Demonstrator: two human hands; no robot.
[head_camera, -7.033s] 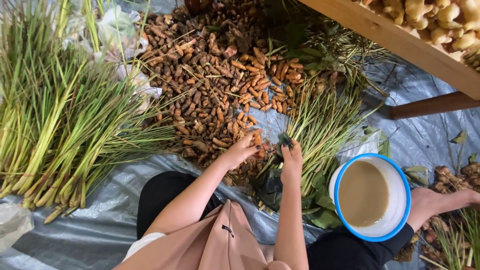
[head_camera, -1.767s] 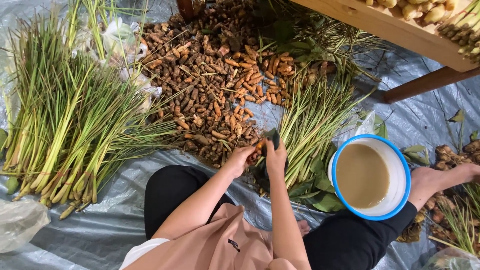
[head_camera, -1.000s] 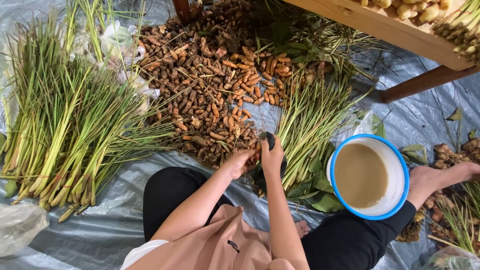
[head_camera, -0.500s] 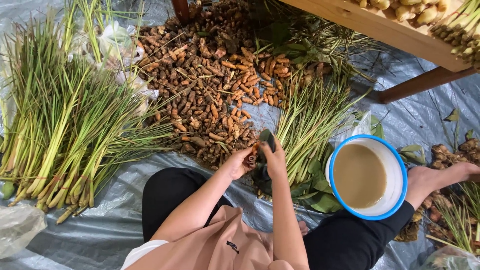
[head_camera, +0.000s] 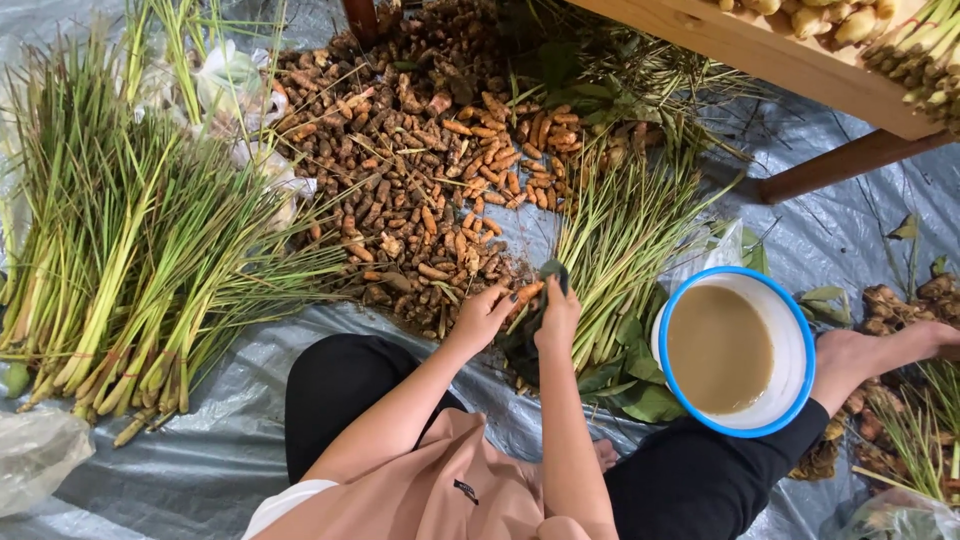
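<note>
Just below the middle of the frame, our left hand pinches an orange root, its long axis pointing right toward our right hand, which is closed around a dark cloth. The root pile lies straight above both hands. Compared with a moment ago, the hands sit slightly closer together; the blue-rimmed bowl stays at lower right.

Root pile lies between lemongrass bundles at left and stalks, bucket at right
</note>
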